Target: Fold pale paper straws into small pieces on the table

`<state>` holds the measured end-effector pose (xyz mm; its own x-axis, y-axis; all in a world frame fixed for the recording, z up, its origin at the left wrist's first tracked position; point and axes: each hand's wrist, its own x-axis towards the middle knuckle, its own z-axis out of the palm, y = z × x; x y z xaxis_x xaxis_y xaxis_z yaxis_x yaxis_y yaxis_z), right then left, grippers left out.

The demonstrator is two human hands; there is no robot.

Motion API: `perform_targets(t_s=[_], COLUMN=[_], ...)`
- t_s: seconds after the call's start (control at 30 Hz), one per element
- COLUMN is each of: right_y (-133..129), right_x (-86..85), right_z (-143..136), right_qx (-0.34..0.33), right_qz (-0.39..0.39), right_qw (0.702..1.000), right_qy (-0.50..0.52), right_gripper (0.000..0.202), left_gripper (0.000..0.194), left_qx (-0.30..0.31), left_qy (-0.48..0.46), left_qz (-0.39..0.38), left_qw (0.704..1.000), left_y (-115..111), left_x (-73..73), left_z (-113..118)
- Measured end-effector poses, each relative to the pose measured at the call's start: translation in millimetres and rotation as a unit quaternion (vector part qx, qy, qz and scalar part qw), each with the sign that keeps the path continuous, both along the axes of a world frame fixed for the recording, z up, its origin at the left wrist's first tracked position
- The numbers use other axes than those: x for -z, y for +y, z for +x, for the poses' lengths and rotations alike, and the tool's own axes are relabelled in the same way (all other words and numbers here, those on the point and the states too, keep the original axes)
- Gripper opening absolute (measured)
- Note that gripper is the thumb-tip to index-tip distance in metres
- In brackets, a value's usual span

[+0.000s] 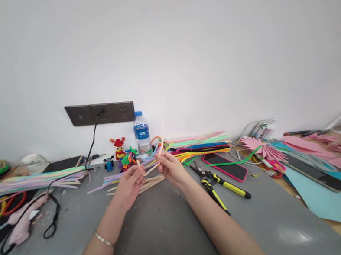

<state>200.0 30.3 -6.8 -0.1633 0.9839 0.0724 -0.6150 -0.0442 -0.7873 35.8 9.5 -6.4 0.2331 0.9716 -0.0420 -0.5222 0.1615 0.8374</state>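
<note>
- From my feed, the wall (193,53) stands behind the bottle (141,133), my landmark.
- The grey table (171,241) runs out in front of the bottle.
- A stem bundle (202,150) lies right of the bottle; I judge a careless elbow or sleeve could scatter it.
- The left hand (130,183), in front and slightly left of the bottle, has thumb and fingertips pinched on a pale end.
- The right hand (172,170), in front and slightly right of the bottle, also pinches, with a length poking up above it. Were that hand to swing back, it might tip the bottle.
- Well left of the bottle lies the glue gun (24,218); its slack cord could snag the left arm. I can't tell whether it's hot.
- The cutters (211,191) lie right and forward of the bottle, near the right forearm; an outward sweep could shove them into the phone (231,170) just beside.
- Smallest is the pale stem (161,140), just right of the bottle at the fingers. I can't tell whether both hands hold one piece. Too much bending might kink it; a loose pinch could drop it among the similar loose stems (152,184) below.
</note>
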Motion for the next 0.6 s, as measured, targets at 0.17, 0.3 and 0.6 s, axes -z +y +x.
perform_targets(t_s=[0.17,0.3,0.6], right_y=[0.3,-0.3,1.8], right_x=[-1.5,-2.4,-1.4], right_z=[1.3,4.1,4.5], right_qx=[0.006,-0.006,0.014], right_qz=[-0.018,-0.008,-0.014], right_qw=[0.999,1.0,0.999], right_qy=[0.037,0.0,0.027], right_gripper=[0.026,0.025,0.024], left_gripper=[0.025,0.023,0.024], left_qx=[0.037,0.08,0.078], left_qy=[0.012,0.067,0.048], left_qz=[0.0,-0.004,0.007], left_qw=[0.999,0.995,0.996], left_y=[-2.7,-4.1,-4.4], left_x=[-2.0,0.3,-4.3], left_z=[-0.9,-3.1,-2.1])
